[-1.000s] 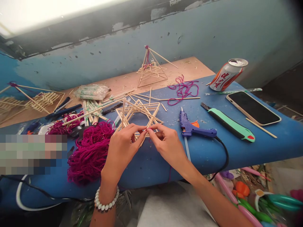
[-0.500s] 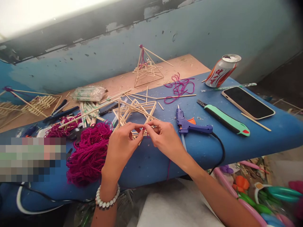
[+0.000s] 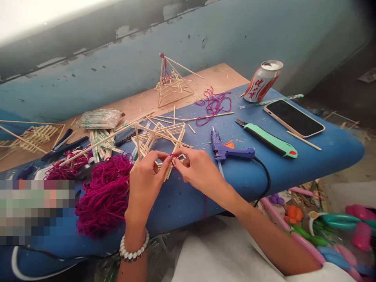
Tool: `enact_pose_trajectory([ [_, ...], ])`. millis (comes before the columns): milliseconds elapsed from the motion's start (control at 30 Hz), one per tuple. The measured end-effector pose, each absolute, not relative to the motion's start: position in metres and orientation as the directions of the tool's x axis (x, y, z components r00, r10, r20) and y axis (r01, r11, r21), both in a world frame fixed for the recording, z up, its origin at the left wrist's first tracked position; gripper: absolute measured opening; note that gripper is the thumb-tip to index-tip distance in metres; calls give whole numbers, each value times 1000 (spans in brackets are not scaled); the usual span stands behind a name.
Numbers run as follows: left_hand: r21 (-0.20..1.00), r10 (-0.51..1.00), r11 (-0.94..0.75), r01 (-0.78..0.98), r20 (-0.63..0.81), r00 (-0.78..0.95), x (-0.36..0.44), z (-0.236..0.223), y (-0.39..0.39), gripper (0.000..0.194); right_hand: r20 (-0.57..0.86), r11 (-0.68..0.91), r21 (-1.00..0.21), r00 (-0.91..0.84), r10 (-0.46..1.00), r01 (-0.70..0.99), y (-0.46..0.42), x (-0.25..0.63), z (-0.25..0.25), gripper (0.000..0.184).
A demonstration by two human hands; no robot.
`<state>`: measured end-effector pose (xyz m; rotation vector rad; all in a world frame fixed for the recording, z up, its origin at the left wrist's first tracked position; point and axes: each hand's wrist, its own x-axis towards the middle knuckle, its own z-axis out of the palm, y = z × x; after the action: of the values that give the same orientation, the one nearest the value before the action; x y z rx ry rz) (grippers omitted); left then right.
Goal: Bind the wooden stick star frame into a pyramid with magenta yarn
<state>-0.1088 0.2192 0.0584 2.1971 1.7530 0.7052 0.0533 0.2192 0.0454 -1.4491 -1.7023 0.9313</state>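
Observation:
My left hand [image 3: 148, 178] and my right hand [image 3: 198, 166] meet over the near corner of a star-shaped frame of thin wooden sticks [image 3: 158, 133]. Both are closed in a pinch on purple yarn [image 3: 173, 156], of which only a short bit shows between the fingertips. A loose purple strand [image 3: 205, 207] hangs over the table's near edge, below my right wrist. Beside my left hand lies a big tangled bundle of purple yarn [image 3: 102, 196]. The fingers hide the frame's near corner, and whether the yarn is tied to it cannot be seen.
Right of my hands lie a blue glue gun [image 3: 220, 147] with its cord, a green utility knife [image 3: 270, 140], a phone [image 3: 295, 117] and a drink can [image 3: 263, 82]. Behind stands a stick pyramid [image 3: 174, 84] near loose yarn [image 3: 214, 103]. Wrapped sticks [image 3: 100, 118] lie left.
My fingers have shifted slightly at the pinch, and more of the yarn shows between them. The whole view has moved a little, so the table things appear further left.

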Motion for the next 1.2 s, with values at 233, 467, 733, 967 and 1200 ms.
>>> enact_pose_trajectory([
  [233, 492, 969, -225, 841, 201, 142, -110, 56, 219, 24, 62, 105, -759, -89, 994, 643, 221, 44, 47, 13],
  [467, 505, 965, -254, 825, 193, 178, -111, 57, 217, 20, 81, 113, -732, -79, 994, 671, 223, 43, 43, 9],
  [733, 483, 963, -266, 834, 172, 207, -111, 61, 216, 11, 79, 118, -760, -88, 993, 639, 222, 46, 44, 5],
  [967, 467, 961, -271, 842, 177, 211, -109, 62, 218, 9, 45, 106, -803, -117, 992, 586, 224, 49, 48, 4],
  [1200, 390, 960, -255, 885, 215, 181, -103, 61, 217, 6, 35, 113, -811, -145, 989, 575, 223, 51, 51, 5],
])
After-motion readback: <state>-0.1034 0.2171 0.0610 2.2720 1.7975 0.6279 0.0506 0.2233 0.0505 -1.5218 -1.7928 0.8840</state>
